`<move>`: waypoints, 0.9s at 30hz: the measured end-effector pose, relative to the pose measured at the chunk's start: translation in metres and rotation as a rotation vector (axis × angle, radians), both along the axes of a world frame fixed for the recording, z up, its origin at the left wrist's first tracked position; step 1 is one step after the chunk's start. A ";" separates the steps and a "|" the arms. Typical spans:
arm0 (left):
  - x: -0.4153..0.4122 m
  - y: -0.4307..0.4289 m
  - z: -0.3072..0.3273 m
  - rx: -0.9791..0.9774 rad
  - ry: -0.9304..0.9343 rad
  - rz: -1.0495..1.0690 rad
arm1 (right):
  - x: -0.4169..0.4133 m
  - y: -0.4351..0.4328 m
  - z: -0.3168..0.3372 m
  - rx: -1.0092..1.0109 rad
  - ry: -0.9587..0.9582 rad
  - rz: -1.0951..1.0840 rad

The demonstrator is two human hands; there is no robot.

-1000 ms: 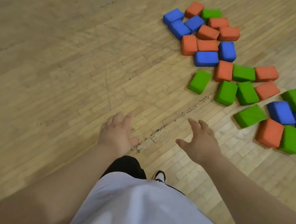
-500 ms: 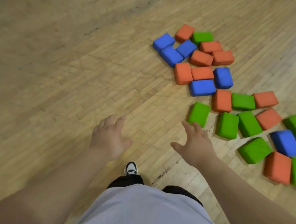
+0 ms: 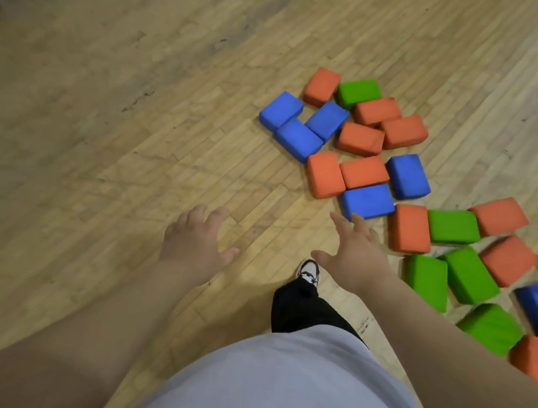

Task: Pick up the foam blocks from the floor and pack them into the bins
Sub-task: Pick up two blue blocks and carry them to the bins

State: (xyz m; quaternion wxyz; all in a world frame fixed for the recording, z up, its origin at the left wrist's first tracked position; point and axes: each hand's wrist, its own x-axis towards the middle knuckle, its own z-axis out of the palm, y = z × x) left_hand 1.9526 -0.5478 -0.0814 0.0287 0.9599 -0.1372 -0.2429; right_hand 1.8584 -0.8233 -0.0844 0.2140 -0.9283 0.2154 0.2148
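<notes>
Coloured foam blocks (image 3: pixel 367 201) lie scattered on the floor (image 3: pixel 133 156), twelve to three o'clock of the right hand (image 3: pixel 355 256). It and the left hand (image 3: pixel 193 249) reach out, fingers spread, holding nothing.

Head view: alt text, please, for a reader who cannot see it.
A person's left hand and right hand reach forward, open and empty, above a wooden floor, the right nearest a blue foam block. Orange, blue and green foam blocks lie clustered ahead and rightward.
</notes>
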 end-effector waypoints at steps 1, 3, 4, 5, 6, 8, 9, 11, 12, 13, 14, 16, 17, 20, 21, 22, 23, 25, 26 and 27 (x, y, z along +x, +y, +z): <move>0.020 -0.014 -0.001 0.014 0.019 0.013 | 0.024 -0.016 -0.001 0.012 0.010 0.004; 0.062 -0.042 0.002 0.029 0.039 0.022 | 0.072 -0.048 0.002 0.021 0.016 0.022; 0.084 -0.057 0.005 0.033 0.033 0.022 | 0.097 -0.063 0.005 0.011 0.016 0.040; 0.107 -0.070 0.008 0.031 0.025 0.024 | 0.122 -0.078 0.009 -0.001 0.016 0.059; 0.130 -0.083 0.012 0.029 0.020 0.023 | 0.145 -0.092 0.013 -0.015 0.016 0.074; 0.174 -0.107 0.016 0.018 0.007 0.026 | 0.192 -0.117 0.019 -0.028 0.003 0.083; 0.197 -0.118 0.017 0.010 0.002 0.023 | 0.215 -0.128 0.019 -0.027 -0.005 0.080; 0.247 -0.137 0.012 0.007 -0.004 0.008 | 0.260 -0.147 0.016 -0.029 -0.005 0.072; 0.274 -0.147 0.008 0.006 -0.004 -0.001 | 0.283 -0.157 0.012 -0.030 0.005 0.066; 0.302 -0.157 0.002 0.002 -0.006 -0.016 | 0.306 -0.167 0.006 -0.030 0.016 0.065; 0.330 -0.168 -0.004 -0.003 -0.004 -0.035 | 0.330 -0.176 -0.001 -0.029 0.029 0.067; 0.389 -0.190 -0.022 0.002 0.026 -0.081 | 0.379 -0.193 -0.022 -0.025 0.062 0.055; 0.421 -0.201 -0.033 0.010 0.048 -0.103 | 0.405 -0.201 -0.034 -0.018 0.074 0.039; 0.529 -0.238 -0.079 0.029 0.101 -0.165 | 0.489 -0.223 -0.083 0.005 0.118 -0.032; 0.565 -0.250 -0.096 0.040 0.123 -0.190 | 0.517 -0.231 -0.101 0.012 0.146 -0.059; 0.600 -0.262 -0.113 0.058 0.150 -0.216 | 0.545 -0.237 -0.119 0.021 0.181 -0.082; 0.632 -0.274 -0.131 0.077 0.170 -0.236 | 0.571 -0.244 -0.139 0.032 0.219 -0.097; 0.688 -0.297 -0.170 0.096 0.200 -0.271 | 0.620 -0.256 -0.180 0.057 0.294 -0.110; 0.712 -0.309 -0.191 0.094 0.218 -0.287 | 0.642 -0.262 -0.201 0.069 0.318 -0.108; 0.733 -0.321 -0.214 0.090 0.236 -0.301 | 0.662 -0.268 -0.225 0.078 0.334 -0.096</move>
